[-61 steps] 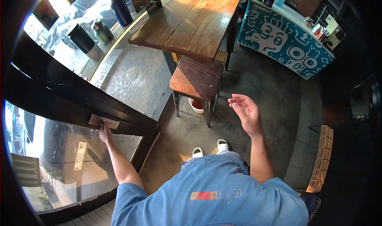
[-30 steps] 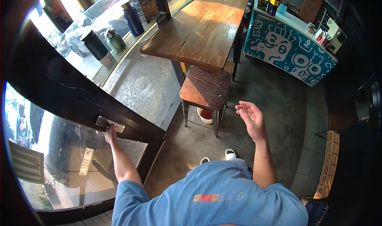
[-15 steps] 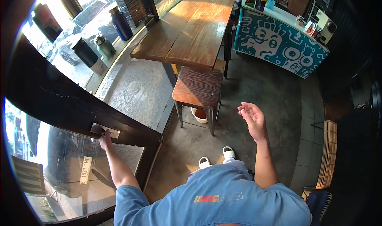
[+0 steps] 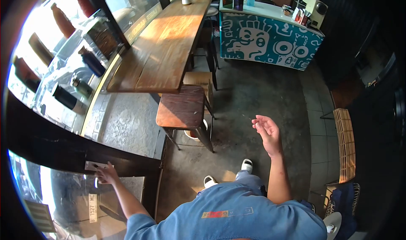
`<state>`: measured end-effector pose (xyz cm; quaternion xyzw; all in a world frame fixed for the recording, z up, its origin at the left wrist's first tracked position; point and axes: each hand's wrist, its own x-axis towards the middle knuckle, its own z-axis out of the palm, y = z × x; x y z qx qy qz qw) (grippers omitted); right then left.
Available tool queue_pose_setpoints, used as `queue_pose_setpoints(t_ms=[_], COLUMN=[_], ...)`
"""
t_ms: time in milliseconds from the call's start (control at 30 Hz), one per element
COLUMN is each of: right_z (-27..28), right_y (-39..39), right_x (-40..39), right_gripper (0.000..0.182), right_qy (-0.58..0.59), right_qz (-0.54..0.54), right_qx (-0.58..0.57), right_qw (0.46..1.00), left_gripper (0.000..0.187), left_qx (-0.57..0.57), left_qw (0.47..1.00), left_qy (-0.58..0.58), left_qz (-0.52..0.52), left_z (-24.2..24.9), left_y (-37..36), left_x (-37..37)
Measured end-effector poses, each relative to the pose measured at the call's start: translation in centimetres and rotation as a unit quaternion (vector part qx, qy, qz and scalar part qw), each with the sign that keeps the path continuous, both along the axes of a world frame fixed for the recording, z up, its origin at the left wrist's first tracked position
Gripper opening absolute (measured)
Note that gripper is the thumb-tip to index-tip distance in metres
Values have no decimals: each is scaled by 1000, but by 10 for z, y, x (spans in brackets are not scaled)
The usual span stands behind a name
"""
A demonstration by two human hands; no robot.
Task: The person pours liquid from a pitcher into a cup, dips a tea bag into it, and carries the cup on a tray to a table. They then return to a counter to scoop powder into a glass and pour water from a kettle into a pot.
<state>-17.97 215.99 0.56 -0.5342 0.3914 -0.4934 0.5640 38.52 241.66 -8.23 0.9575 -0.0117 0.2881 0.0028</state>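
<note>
Fingers of left hand [image 4: 108, 175] part spread at the lock plate [image 4: 91, 166], index straight; whether the others pinch anything, cannot tell. Plate sits on the dark frame of the door [image 4: 46, 142], by the upper edge of its glass [image 4: 65, 191]. Right hand [image 4: 270, 136] apart, in mid-air: fingers released, half curled, no grip seen. Risk, my judgement: a sudden swing could nip the left fingers at the door's edge; a slip off the plate could leave it loose. Stool [image 4: 182, 109], at the table's [image 4: 152, 54] near corner, might catch a careless step. Writing: number plate [image 4: 92, 208] beyond the glass, B 1527 MC. Shirt [image 4: 220, 197] print too small.
</note>
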Motion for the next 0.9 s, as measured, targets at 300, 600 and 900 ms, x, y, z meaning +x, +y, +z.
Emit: queue_pose_setpoints(t_ms=[300,600,900], right_z=[-8,0,-42], right_y=[-69,-112,-183], right_x=[-135,-306,-383], right_gripper=[25,24,28], right_qy=[-22,-7,8], right_qz=[-74,-199,-254], right_qx=[-18,-28,-24], right_qw=[997,980,967], left_gripper=[32,21,13], left_qx=[-342,-307,-266], left_qw=[719,460,346], left_qy=[433,515,607], left_qz=[-423,-655,-664], left_z=[-74,35,35], left_y=[-206,-395,-512], left_x=[-269,-505,-601])
